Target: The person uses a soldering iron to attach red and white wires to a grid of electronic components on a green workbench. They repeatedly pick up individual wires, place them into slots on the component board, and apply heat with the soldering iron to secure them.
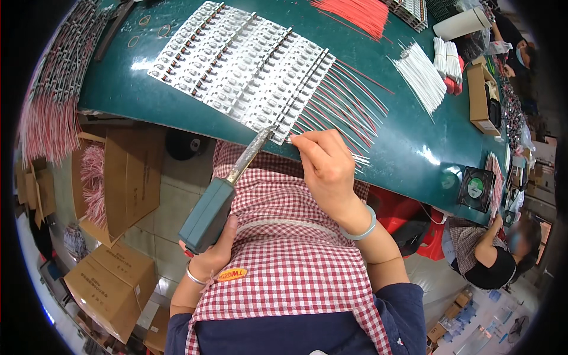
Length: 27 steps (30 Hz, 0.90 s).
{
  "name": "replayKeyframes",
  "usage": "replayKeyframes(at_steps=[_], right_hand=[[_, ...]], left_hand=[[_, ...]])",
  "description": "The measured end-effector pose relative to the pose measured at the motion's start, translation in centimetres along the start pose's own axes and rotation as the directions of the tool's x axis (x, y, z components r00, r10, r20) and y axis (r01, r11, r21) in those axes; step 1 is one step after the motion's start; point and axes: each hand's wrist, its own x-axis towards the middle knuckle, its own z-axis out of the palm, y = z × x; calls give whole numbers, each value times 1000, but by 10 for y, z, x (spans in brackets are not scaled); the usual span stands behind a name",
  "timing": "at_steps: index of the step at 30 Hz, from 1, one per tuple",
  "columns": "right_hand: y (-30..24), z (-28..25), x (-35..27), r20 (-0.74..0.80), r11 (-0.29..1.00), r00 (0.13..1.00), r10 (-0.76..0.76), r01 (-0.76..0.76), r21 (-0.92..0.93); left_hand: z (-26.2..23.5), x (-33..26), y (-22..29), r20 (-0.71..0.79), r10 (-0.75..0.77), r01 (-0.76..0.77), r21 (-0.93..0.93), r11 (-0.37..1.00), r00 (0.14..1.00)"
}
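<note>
My left hand (216,253) is wrapped round the grey-green handle of a soldering iron (208,214). Its metal barrel slants up and its tip meets the near right corner of a white panel of small circuit boards (236,71). Right beside that tip, my right hand (326,168) pinches the end of a thin wire (291,141) against the panel's edge. Red and white wires (343,100) fan out to the right from this same edge. Dark strips with small components run in rows across the panel. The fingertips partly hide the pinched wire.
Loose red wires (355,15) and white wires (419,77) lie on the green table (408,157). A small fan (476,188) stands at its right end. Wired strips (53,100) hang at the left, above cardboard boxes (109,290). A co-worker (491,254) sits at the right.
</note>
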Motion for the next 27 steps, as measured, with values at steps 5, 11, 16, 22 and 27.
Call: replayKeyframes(at_steps=[5,11,16,22,27], right_hand=[[-1,6,-4,-5,997,1000,-19,18,-73],[-2,5,-5,20,994,998,-59,61,-96],[-2,7,-5,35,981,993,-108,113,-156],[-3,7,-4,43,975,991,-128,134,-177],[-3,6,-4,43,974,991,-128,134,-183]], left_hand=[[0,9,1,77,150,-161,168,973,986],[6,20,11,78,262,-272,166,948,962],[9,20,6,63,307,-313,160,936,950],[8,20,9,64,317,-324,182,929,946],[8,18,12,12,318,-313,224,923,948]])
